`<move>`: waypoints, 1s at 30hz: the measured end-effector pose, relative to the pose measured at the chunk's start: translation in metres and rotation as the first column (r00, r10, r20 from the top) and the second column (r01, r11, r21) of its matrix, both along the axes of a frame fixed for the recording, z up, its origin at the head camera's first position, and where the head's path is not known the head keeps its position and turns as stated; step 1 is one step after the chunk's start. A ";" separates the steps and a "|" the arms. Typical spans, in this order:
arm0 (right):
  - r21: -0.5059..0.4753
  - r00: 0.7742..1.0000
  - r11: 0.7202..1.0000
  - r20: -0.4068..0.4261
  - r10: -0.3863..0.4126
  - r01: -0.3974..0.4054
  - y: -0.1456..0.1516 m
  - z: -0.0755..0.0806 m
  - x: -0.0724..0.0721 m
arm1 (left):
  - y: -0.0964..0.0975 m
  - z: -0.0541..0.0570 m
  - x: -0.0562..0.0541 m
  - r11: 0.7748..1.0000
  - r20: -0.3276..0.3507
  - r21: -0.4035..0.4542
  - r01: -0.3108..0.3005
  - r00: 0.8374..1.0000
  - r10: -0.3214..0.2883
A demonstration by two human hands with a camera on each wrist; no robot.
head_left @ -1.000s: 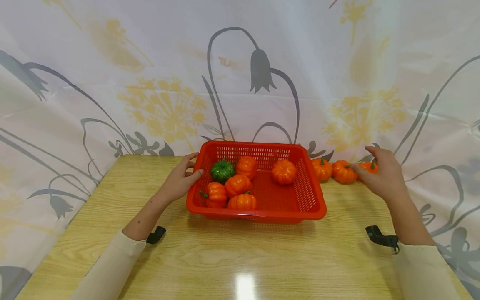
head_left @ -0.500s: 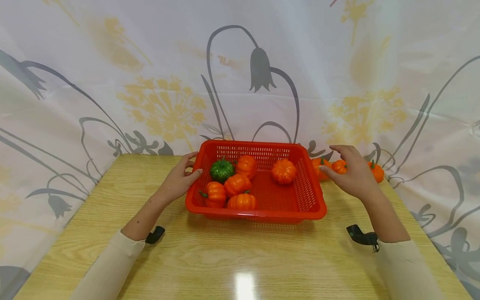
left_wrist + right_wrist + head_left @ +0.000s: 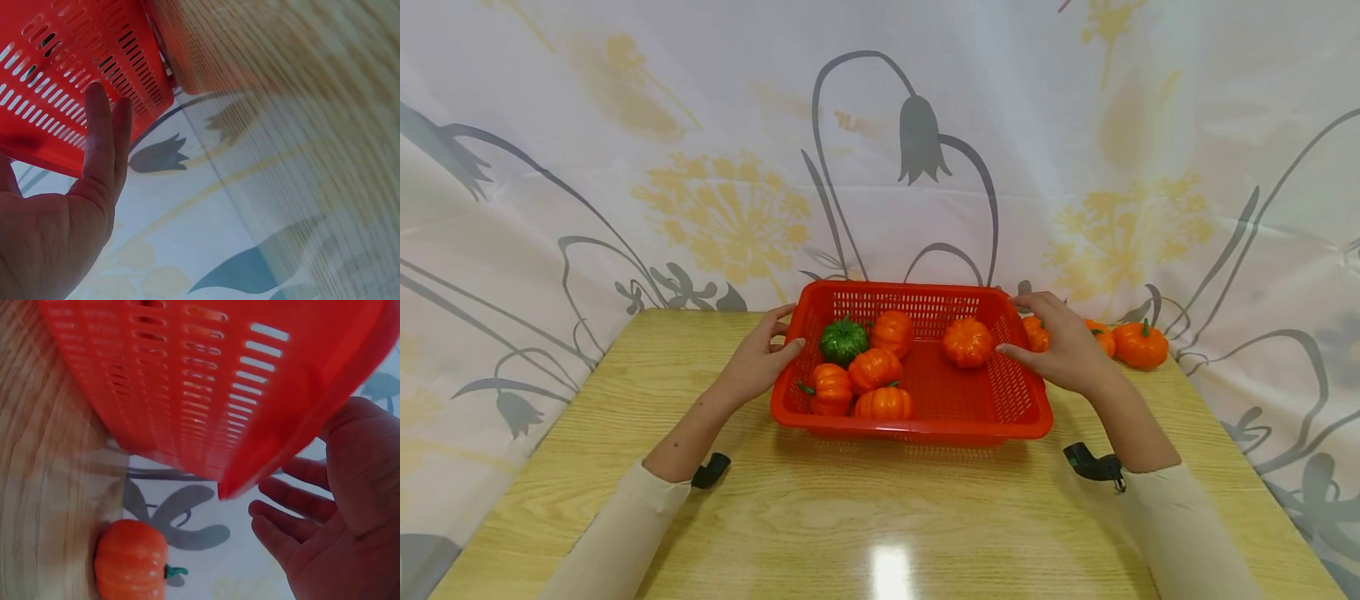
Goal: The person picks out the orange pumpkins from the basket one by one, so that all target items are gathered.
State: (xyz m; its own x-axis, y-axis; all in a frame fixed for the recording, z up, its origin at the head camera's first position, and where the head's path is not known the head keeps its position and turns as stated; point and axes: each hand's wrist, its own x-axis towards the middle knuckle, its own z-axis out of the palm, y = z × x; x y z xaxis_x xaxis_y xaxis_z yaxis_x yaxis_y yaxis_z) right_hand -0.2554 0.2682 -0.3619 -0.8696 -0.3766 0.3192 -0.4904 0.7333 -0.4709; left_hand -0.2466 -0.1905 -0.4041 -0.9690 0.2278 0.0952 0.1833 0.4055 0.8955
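head view: i have the red, rectangular, slotted plastic basket on the light wood-grain desk, and i take my bearings from it. at the basket's left end i see the left hand, thumb at the rim; my left wrist feed shows two straight fingers lying along the outer wall. at the basket's right end the right hand straddles the rim, its thumb and fingers apart; i cannot tell how firmly it touches. inside the basket, toward its left end, i count a ribbed, glossy green pumpkin and four ribbed, glossy orange pumpkins; a fifth orange pumpkin sits apart near the right wall. outside, right of the basket, stand three more orange pumpkins, two partly hidden by the right hand. behind the basket hangs a pale, flower-printed sheet.
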 end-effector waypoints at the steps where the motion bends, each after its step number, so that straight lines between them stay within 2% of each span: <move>1: 0.013 1.000 1.000 0.009 0.001 -0.001 -0.002 0.000 -0.001 | 0.000 0.000 0.000 1.000 0.000 0.000 -0.001 1.000 0.001; 7: 0.078 0.998 0.997 0.051 0.022 -0.026 -0.017 -0.001 -0.008 | -0.001 0.000 -0.001 1.000 0.002 -0.009 -0.007 1.000 0.007; 19: 0.218 0.996 0.974 0.064 0.057 -0.069 -0.042 -0.005 -0.021 | -0.002 -0.001 0.000 1.000 0.003 -0.005 -0.010 1.000 0.010; 22: 0.285 0.997 0.956 0.056 0.062 -0.076 -0.047 -0.008 -0.022 | -0.001 -0.001 0.000 1.000 0.002 0.002 -0.008 1.000 0.008; 26: 0.400 0.997 0.913 0.025 0.071 -0.075 -0.051 -0.011 -0.023 | -0.002 -0.002 -0.002 1.000 0.000 0.011 0.002 1.000 -0.002; 30: 0.452 0.998 0.890 0.010 0.057 -0.055 -0.053 -0.014 -0.024 | -0.002 -0.002 -0.002 1.000 -0.002 0.012 0.006 1.000 -0.006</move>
State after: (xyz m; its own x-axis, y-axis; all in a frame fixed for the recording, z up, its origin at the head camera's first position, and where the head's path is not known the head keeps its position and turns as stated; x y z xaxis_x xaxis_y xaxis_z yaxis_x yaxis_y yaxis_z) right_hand -0.2792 0.2149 -0.3755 -0.8418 -0.5292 0.1061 -0.5383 0.8376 -0.0930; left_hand -0.2491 -0.1922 -0.4064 -0.9673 0.2328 0.1004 0.1880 0.3931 0.9001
